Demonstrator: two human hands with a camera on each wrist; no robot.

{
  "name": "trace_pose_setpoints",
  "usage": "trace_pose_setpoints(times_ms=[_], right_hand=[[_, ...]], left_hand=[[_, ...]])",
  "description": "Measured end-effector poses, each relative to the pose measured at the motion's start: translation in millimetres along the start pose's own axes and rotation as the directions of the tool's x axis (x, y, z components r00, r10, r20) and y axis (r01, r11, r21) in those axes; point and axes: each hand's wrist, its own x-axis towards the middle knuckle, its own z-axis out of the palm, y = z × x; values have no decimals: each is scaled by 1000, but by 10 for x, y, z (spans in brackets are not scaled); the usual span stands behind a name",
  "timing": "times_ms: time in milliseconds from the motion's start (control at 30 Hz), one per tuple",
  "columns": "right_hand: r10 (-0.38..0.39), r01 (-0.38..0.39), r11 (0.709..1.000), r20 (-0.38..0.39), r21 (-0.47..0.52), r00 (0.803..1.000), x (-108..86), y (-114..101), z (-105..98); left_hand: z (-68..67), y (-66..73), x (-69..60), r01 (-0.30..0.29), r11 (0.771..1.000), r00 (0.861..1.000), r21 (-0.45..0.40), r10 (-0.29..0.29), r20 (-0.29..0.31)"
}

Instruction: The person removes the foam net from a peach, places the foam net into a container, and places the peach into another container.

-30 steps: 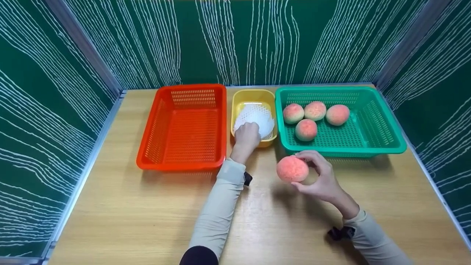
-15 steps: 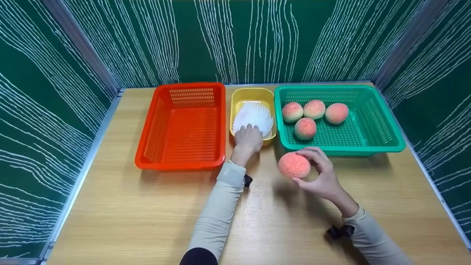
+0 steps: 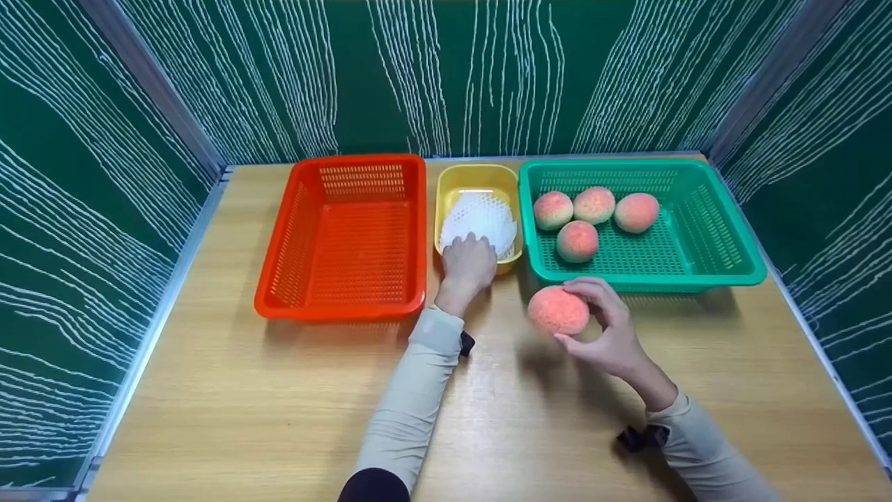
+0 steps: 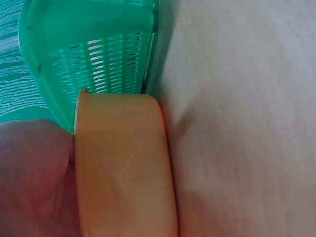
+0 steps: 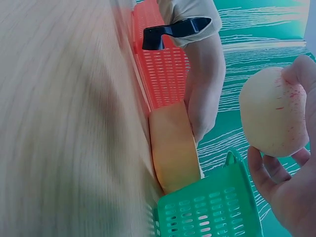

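Note:
A pink peach point(image 3: 558, 310) is held above the table between the thumb and fingers of my right hand point(image 3: 613, 335). Its paler side faces the right wrist view, where the peach point(image 5: 272, 112) is seen in the grip. My left hand point(image 3: 470, 263) reaches over the near rim of a small yellow bin point(image 3: 479, 176), its bent fingers on the white foam fruit nets point(image 3: 481, 216) inside. Those fingertips are hidden, so a pinch cannot be made out. From the left wrist, the bin's outer wall point(image 4: 126, 163) blocks the nets from sight.
Several peaches point(image 3: 577, 241) lie in a green basket point(image 3: 725, 275) right of the yellow bin. On the bin's left stands a red basket point(image 3: 341, 312) with none in it. The wooden table point(image 3: 279, 404) extends in front; green panels with white lines point(image 3: 362, 84) enclose three sides.
The left hand's fingers have shifted on the nets, first spreading, then bending a little. The right hand has turned the peach slightly and brought it a bit up and right.

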Motion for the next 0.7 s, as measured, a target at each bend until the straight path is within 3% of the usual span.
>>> trace_pose_setpoints(times_ms=[333,500,700], right_hand=[[-8,8,1000,-11,-30,1000,-1,-6,-25],[-24,22,999,-31,-34,999,48,4,-42],[-4,-1,999,-89,-50,996,154,7,-68]], left_hand=[[59,-21,-54,-44,997,983,-61,33,-180],[67,-17,-100,-62,995,960,-78,38,-276],[-44,-31,-161,-86,989,927,-122,35,-373]])
